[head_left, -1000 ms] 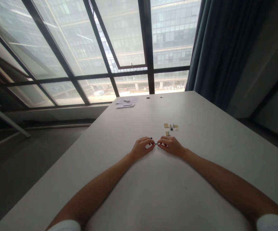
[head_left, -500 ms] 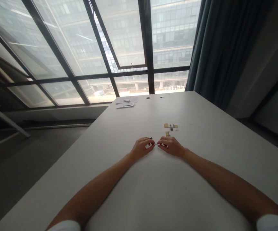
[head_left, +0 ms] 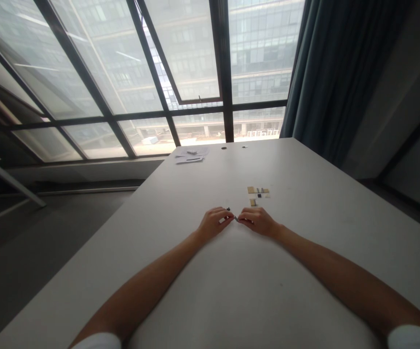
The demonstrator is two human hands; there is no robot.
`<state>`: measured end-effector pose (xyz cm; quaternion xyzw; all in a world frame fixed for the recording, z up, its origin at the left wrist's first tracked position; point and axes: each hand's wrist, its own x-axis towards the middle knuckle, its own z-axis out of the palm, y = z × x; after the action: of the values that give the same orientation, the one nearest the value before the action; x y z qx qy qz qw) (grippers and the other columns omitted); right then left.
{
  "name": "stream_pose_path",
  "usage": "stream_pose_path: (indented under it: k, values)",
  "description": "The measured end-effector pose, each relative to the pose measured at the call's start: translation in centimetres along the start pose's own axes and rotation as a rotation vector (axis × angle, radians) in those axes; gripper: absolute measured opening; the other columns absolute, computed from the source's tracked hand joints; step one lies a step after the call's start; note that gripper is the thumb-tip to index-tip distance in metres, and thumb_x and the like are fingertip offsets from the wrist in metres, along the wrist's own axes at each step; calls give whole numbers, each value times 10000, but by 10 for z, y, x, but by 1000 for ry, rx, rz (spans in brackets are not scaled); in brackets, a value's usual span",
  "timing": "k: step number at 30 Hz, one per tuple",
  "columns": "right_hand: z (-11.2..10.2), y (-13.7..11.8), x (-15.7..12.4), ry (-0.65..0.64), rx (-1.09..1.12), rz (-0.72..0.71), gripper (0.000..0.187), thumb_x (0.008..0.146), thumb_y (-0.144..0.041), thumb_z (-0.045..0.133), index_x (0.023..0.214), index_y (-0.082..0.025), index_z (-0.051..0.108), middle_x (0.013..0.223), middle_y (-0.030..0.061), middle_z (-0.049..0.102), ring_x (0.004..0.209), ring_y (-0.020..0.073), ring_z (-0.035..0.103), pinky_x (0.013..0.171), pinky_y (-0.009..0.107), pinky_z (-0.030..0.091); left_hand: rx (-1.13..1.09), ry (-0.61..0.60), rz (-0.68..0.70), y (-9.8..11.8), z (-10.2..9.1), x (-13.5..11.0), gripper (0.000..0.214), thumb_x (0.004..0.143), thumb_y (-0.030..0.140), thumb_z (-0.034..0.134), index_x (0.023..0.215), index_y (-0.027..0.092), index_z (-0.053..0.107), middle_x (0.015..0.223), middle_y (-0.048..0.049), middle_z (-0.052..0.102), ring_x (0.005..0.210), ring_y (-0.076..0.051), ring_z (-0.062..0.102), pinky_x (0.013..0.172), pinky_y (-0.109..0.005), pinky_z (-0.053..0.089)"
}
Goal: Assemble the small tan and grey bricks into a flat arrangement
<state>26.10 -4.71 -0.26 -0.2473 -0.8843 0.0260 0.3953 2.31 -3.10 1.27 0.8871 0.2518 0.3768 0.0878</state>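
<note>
My left hand (head_left: 216,221) and my right hand (head_left: 258,221) meet fingertip to fingertip over the middle of the white table (head_left: 232,276). Between them they pinch a tiny grey piece (head_left: 236,218), too small to name. Both hands have their fingers closed on it. Just beyond my left fingers lies a small black part (head_left: 228,209). Past my right hand are a small yellowish strip of parts (head_left: 253,202), a black square part (head_left: 259,196) and a longer yellowish strip (head_left: 258,190).
Papers with a dark pen-like object (head_left: 192,159) lie at the table's far left corner. A round dark disc (head_left: 223,148) and a small pale item (head_left: 245,147) are near the far edge. Windows stand behind, with a blue curtain (head_left: 315,82) at the right.
The small piece between my fingertips has turned and now looks darker and more slanted. My right fingers have shifted slightly; the arms and the parts on the table stay put.
</note>
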Motion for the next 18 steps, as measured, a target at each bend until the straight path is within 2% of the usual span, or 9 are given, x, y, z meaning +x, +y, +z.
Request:
stream_pose_path:
  k: [9,18]
  values:
    - [-2,-3,0,7,-31,17,177,1017,-319,577,1081,-197,688,882,45,700,693,134,626,667,238,452,-37,-3,8,-1,-1,-1,210,980,345,596,953,195,741,816,-55,723,759,-147,657,732,-260,516]
    - [-3,-5,1,-5,2,24,195,1015,-320,563,1098,-200,692,888,48,705,637,120,606,641,231,459,-27,-7,-20,-1,0,-1,231,978,371,600,933,204,754,792,-51,717,744,-146,653,728,-263,521]
